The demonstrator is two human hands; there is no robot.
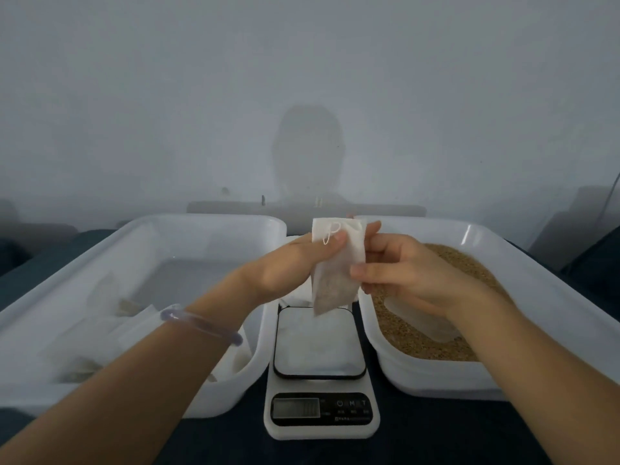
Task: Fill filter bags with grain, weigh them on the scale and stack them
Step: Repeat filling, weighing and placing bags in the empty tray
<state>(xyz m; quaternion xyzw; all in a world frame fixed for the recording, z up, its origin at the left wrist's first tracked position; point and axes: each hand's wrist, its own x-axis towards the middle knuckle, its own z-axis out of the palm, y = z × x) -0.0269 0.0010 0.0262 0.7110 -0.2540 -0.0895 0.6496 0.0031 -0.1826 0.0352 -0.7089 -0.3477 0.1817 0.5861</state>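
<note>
- The filter bag [336, 273] is held in the air between both hands, over the far end of the scale [320, 414] and between the two trays.
- Its long axis runs nearly upright, leaning slightly. The mouth end points up and away, and the darker, grain-filled bottom points down toward the weighing platform.
- A white drawstring [329, 233] loops out near the top edge.
- The left hand [288, 268] has its grip clamped on the upper left part of the bag, with the thumb pressing by the drawstring. A clear bracelet [201, 322] sits on that wrist.
- The right hand [416, 280] pinches the bag's right edge, thumb on the front at mid-height and fingertips showing behind the top.
- The left tray [201, 221] holds filled bags [84, 344] lying in its near part.
- The right tray [436, 380] holds grain [419, 345], with a white scoop [416, 313] lying in it.
- The scale stands on the dark tabletop [453, 434]. Its display [295, 408] is too blurred to read.
</note>
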